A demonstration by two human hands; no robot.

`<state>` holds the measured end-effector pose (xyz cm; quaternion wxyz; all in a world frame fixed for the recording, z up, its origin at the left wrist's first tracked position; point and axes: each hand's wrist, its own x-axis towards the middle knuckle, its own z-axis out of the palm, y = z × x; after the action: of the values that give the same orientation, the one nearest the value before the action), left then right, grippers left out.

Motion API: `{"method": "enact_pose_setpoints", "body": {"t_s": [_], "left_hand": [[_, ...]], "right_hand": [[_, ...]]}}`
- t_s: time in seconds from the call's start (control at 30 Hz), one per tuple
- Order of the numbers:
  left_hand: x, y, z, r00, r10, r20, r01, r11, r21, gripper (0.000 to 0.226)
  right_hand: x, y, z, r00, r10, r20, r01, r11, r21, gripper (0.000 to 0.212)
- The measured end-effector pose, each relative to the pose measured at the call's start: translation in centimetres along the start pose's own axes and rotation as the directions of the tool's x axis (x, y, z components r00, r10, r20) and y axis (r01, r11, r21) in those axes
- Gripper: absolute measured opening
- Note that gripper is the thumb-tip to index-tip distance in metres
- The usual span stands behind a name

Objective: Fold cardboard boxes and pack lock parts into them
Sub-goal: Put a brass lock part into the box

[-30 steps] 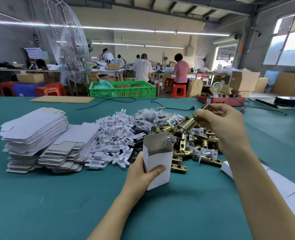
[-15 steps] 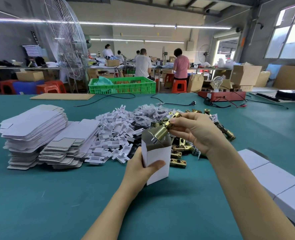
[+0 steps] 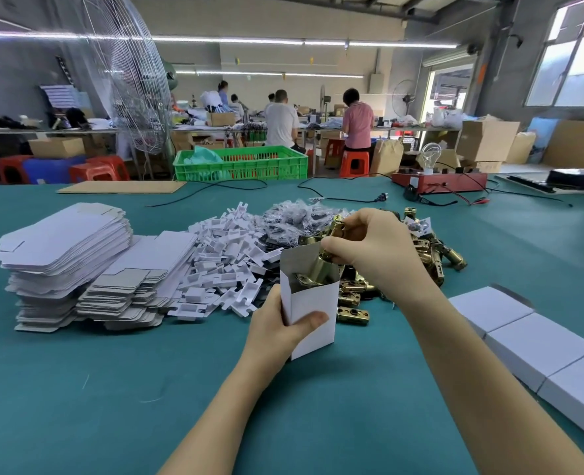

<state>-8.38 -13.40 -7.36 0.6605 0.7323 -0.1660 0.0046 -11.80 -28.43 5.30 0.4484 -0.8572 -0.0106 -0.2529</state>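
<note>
Matt cardboard box, shiny brass latch

You hold an upright small white cardboard box, top flaps open, in your left hand; your right hand pinches a brass cylindrical latch part, tilted, its lower end inside the box.

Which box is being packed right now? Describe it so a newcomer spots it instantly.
On the green table, look just in front of the brass latch pile. The white box stands upright in the left hand, top open, a brass latch going in. The finished boxes at right lie closed.
</note>
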Motion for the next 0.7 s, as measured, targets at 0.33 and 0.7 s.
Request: {"method": "enact_pose_setpoints", "body": {"t_s": [0.33, 0.7], "left_hand": [[-0.1, 0.1, 0.2, 1.000, 0.007, -0.010, -0.006, 0.998, 0.057, 0.042], [0.1, 0.1, 0.2, 1.000, -0.003, 0.002, 0.002, 0.998, 0.071, 0.039]], "right_hand": [[-1.1, -0.5, 1.9, 0.954, -0.283, 0.098, 0.297, 0.849, -0.437, 0.029], [-1.6, -0.3, 2.9, 0.953, -0.219, 0.209, 0.302, 0.731, -0.611, 0.023]]}}
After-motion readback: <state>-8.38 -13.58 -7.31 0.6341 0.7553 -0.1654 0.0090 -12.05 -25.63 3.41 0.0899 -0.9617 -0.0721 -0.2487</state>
